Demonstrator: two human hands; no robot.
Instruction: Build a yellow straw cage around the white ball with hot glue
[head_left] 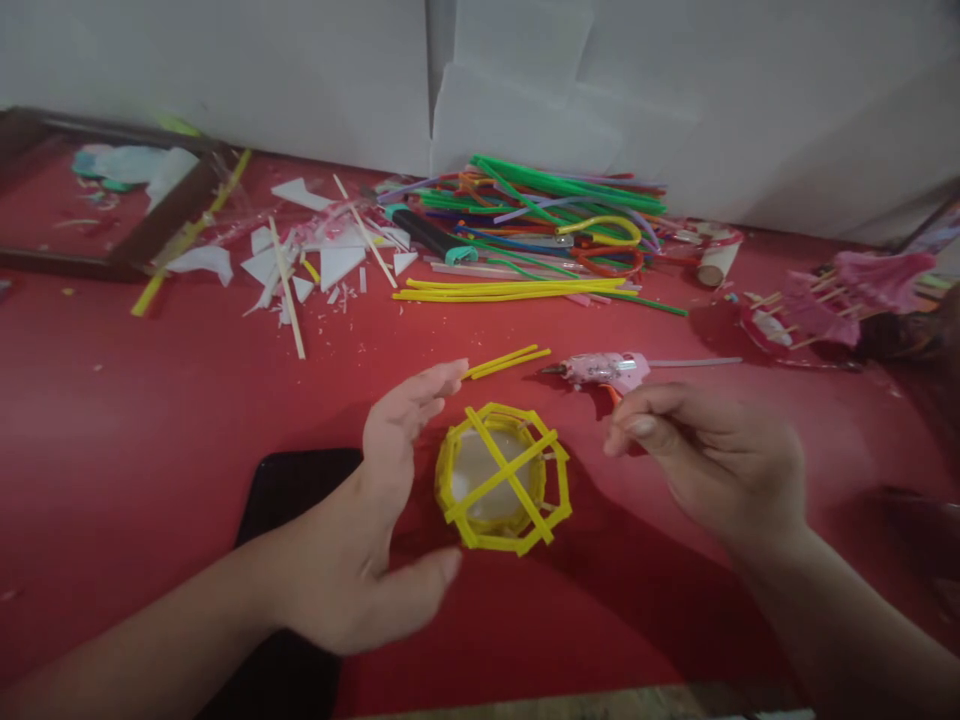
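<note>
A round basket-like frame of yellow fuzzy sticks (504,465), like pipe cleaners, stands on the red table. Two yellow strips cross over its open top, and a pale base shows inside. My left hand (375,540) is open at its left side, thumb and fingers spread apart around it; whether they touch it I cannot tell. To the right of the frame, my right hand (712,465) hovers with thumb and fingertips pinched together. Anything between them is hidden. Behind that hand lies a pink glue gun (600,370) with a glue stick (694,361) in its back.
Short yellow pieces (510,361) lie behind the frame, longer yellow pipe cleaners (517,290) farther back. Beyond are a colourful pipe-cleaner pile (555,195), a black-handled cutter (427,233) and white scraps (341,265). A black phone-like slab (289,500) is under my left arm; a pink model (832,300) stands right.
</note>
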